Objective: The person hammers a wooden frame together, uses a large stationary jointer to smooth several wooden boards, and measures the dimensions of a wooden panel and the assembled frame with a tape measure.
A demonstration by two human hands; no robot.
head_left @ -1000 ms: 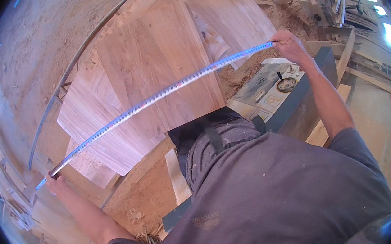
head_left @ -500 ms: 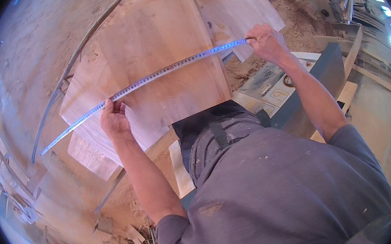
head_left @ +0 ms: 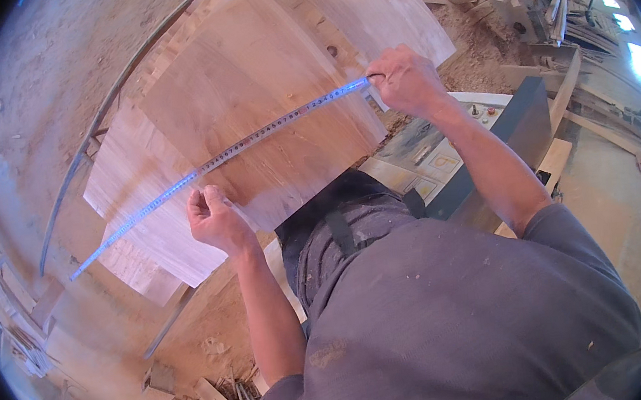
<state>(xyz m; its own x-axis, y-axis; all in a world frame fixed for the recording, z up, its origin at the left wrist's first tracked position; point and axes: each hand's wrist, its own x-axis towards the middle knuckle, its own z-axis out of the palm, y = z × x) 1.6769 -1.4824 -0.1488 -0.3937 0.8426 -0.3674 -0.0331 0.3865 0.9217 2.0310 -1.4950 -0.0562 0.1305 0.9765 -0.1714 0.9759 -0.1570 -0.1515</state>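
Closed tight, the right hand (head_left: 406,82) is gripping one end of a long measuring tape (head_left: 252,139). Its fingers are wrapping around that end, so they are probably holding the whole strip up and stopping it from slipping away. The left hand (head_left: 217,219) is hanging just beside the tape, near its middle, with its fingers loosely curling. I am not seeing anything in it, and I cannot tell whether its tips are pinching or touching the strip.

The tape is running slantwise across the front of a brown wooden board (head_left: 253,74) and over some pale boards (head_left: 126,170) lying lower down. Its far end is poking out past the wood on the left, with no hand holding it (maybe the strip is being stiff enough to reach out alone). The brown board is lying on top of other wood, so the pile is probably propping it up.
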